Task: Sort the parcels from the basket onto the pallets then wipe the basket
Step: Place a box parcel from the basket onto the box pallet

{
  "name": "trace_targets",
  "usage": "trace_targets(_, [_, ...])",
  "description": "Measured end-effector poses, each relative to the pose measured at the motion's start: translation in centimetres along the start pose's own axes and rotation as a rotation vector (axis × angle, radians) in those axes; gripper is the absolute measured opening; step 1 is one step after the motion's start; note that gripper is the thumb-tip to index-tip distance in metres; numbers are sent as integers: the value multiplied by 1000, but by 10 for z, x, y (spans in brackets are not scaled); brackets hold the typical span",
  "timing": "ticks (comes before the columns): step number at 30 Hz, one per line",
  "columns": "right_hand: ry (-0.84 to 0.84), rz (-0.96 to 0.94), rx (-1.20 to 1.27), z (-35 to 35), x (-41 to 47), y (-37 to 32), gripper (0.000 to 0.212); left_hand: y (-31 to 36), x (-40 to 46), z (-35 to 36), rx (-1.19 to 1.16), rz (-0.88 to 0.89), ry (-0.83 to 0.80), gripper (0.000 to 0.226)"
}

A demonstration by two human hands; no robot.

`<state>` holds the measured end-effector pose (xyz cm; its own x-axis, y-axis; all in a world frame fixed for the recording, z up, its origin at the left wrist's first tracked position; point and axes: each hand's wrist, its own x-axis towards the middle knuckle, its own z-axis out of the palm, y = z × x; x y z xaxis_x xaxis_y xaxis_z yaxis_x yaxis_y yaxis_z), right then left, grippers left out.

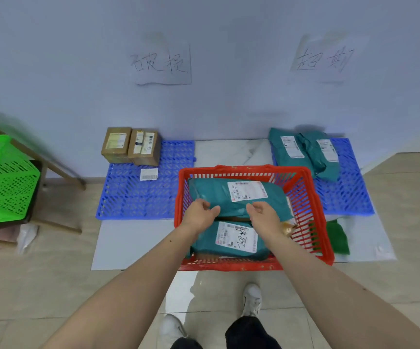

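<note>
Red basket on the floor, two teal parcels inside, left hand and right hand each in a loose curled grip touching the far teal parcel, not clearly grasping it

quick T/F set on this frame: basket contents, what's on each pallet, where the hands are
1. The red basket holds teal mailer bags. True.
2. Two cardboard boxes stand on the right pallet. False: they are on the left pallet, at its far left corner.
3. The right pallet carries teal bags. True.
4. Both hands are outside the basket. False: the left hand and right hand are over the far bag in the basket.
5. The green basket sits on the left pallet. False: it rests on a stand off to the left.
</note>
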<state>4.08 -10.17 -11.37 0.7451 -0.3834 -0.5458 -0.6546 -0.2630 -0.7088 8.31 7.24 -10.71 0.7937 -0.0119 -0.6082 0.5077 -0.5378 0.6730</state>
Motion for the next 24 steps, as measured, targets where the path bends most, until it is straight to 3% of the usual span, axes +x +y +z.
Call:
trace_targets(9, [-159,30,-259,-73,92,36,66,30,26,97,-303,-310,104,63])
trace_targets(19, [-174,121,-372,-69,148,50,92,25,53,144,-637,-555,153,73])
trace_targets(24, [-203,179,-345,-60,163,60,104,25,73,153,-747,-560,178,69])
